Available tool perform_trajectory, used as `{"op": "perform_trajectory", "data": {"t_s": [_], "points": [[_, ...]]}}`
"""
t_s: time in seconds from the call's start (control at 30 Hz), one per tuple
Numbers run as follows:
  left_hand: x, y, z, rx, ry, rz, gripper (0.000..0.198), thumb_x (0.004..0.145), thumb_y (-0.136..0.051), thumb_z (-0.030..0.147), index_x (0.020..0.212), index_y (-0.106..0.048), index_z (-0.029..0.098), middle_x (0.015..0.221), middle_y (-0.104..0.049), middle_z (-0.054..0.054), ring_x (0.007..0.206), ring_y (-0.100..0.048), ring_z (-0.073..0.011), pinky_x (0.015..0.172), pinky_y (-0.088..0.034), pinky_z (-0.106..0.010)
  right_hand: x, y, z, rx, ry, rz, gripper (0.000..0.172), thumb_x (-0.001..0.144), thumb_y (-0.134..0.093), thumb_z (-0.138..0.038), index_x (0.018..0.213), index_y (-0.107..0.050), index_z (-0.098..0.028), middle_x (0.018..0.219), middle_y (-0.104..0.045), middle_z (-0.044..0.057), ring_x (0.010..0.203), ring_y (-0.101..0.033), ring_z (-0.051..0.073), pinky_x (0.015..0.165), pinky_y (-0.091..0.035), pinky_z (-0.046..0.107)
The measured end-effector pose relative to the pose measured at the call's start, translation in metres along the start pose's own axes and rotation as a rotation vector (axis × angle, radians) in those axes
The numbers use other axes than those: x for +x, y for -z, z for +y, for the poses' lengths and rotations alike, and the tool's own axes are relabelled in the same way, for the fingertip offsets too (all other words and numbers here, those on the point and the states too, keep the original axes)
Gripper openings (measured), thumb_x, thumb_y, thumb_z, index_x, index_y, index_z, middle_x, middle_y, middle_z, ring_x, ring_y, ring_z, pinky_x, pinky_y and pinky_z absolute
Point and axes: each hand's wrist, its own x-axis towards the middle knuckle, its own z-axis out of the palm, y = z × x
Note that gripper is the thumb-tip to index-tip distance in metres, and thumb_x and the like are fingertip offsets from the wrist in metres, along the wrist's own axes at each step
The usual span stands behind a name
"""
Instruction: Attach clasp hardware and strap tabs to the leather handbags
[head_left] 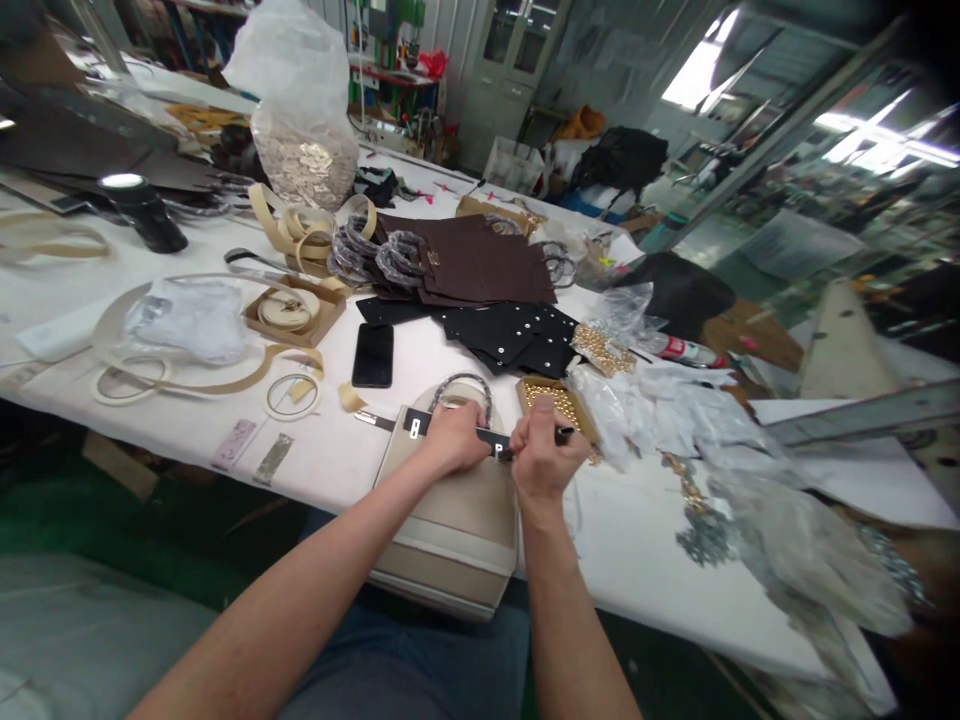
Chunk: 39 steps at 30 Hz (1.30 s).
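Observation:
A beige handbag [450, 510] rests at the table's front edge, over my lap. Across its top runs a black strap [491, 438] with small metal plates, and a loop handle [489, 392] rises behind it. My left hand [455, 437] lies closed over the strap, gripping the bag's top from above. At the strap's right end, my right hand [547, 452] is clenched in a fist. A short dark piece pokes out by its fingers; what it belongs to is hidden. A box of gold-coloured hardware [559, 397] stands just behind the right hand.
A black phone [373, 355] lies left of the handle. Brown bag panels [487, 260] and black studded pieces [499, 335] are stacked behind. Tape rolls [292, 397] lie leftward. Plastic bags [660, 410] and a bottle [686, 350] crowd the right; a sack of small parts [307, 155] stands farther back.

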Motion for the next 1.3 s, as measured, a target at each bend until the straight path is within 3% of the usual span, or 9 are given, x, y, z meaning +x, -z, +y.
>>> {"op": "perform_trajectory", "data": {"t_s": [0.37, 0.6, 0.7, 0.8, 0.9, 1.0, 1.17, 1.3], "points": [[0.003, -0.012, -0.001, 0.003, -0.042, 0.018, 0.027, 0.087, -0.075, 0.033, 0.111, -0.069, 0.023, 0.102, -0.082, -0.007, 0.105, -0.077, -0.0317, 0.116, -0.044, -0.044, -0.004, 0.001, 0.007, -0.131, -0.034, 0.035, 0.064, 0.105, -0.071, -0.066, 0.064, -0.044, -0.025, 0.053, -0.043, -0.006, 0.044, -0.044, 0.010, 0.043, -0.037, 0.025], [-0.001, -0.009, 0.000, -0.025, -0.034, 0.041, 0.032, 0.085, -0.080, 0.041, 0.110, -0.068, 0.024, 0.101, -0.083, -0.005, 0.105, -0.077, -0.0304, 0.114, -0.046, -0.042, -0.004, 0.001, 0.004, -0.036, -0.004, -0.020, 0.057, 0.104, -0.077, -0.058, 0.068, -0.049, -0.024, 0.058, -0.045, -0.006, 0.049, -0.045, 0.011, 0.045, -0.040, 0.024], [-0.002, -0.007, 0.000, -0.025, -0.025, 0.028, 0.036, 0.084, -0.081, 0.046, 0.110, -0.067, 0.025, 0.102, -0.083, -0.005, 0.106, -0.077, -0.0315, 0.113, -0.047, -0.042, 0.000, 0.002, -0.001, 0.090, 0.015, -0.038, 0.043, 0.101, -0.083, -0.052, 0.080, -0.058, -0.023, 0.067, -0.052, -0.006, 0.052, -0.049, 0.010, 0.045, -0.043, 0.023], [-0.002, -0.008, 0.001, -0.022, -0.016, 0.043, 0.035, 0.083, -0.082, 0.045, 0.109, -0.068, 0.025, 0.103, -0.083, -0.006, 0.108, -0.076, -0.0318, 0.114, -0.046, -0.043, 0.006, 0.005, -0.004, 0.188, -0.069, -0.106, 0.043, 0.100, -0.083, -0.052, 0.082, -0.057, -0.023, 0.068, -0.053, -0.006, 0.046, -0.043, 0.009, 0.038, -0.034, 0.021], [-0.001, -0.009, 0.002, -0.037, -0.012, 0.047, 0.032, 0.082, -0.082, 0.042, 0.106, -0.068, 0.026, 0.101, -0.082, -0.005, 0.106, -0.076, -0.0311, 0.114, -0.047, -0.042, 0.010, 0.008, -0.003, 0.202, -0.129, -0.138, 0.061, 0.102, -0.080, -0.058, 0.067, -0.043, -0.023, 0.059, -0.037, -0.009, 0.043, -0.032, 0.007, 0.037, -0.024, 0.021], [-0.001, -0.008, 0.002, -0.047, -0.012, 0.042, 0.029, 0.083, -0.082, 0.039, 0.106, -0.069, 0.026, 0.100, -0.082, -0.005, 0.103, -0.076, -0.0308, 0.113, -0.047, -0.042, 0.009, 0.007, 0.000, 0.133, -0.094, -0.087, 0.065, 0.102, -0.077, -0.061, 0.064, -0.039, -0.024, 0.057, -0.031, -0.010, 0.043, -0.031, 0.007, 0.038, -0.024, 0.022], [-0.003, -0.008, 0.002, -0.049, -0.015, 0.046, 0.032, 0.084, -0.081, 0.035, 0.112, -0.069, 0.025, 0.105, -0.083, -0.006, 0.107, -0.076, -0.0318, 0.112, -0.047, -0.042, -0.002, -0.001, 0.003, -0.166, -0.004, -0.063, 0.065, 0.105, -0.069, -0.068, 0.063, -0.047, -0.024, 0.055, -0.043, -0.005, 0.047, -0.043, 0.011, 0.043, -0.036, 0.025], [-0.004, -0.008, 0.003, -0.043, -0.011, 0.048, 0.031, 0.085, -0.080, 0.033, 0.112, -0.068, 0.025, 0.104, -0.083, -0.007, 0.107, -0.076, -0.0323, 0.112, -0.046, -0.043, -0.010, -0.003, 0.002, -0.255, 0.032, -0.024, 0.065, 0.108, -0.064, -0.068, 0.062, -0.049, -0.024, 0.056, -0.047, -0.003, 0.048, -0.046, 0.012, 0.046, -0.038, 0.026]]}}
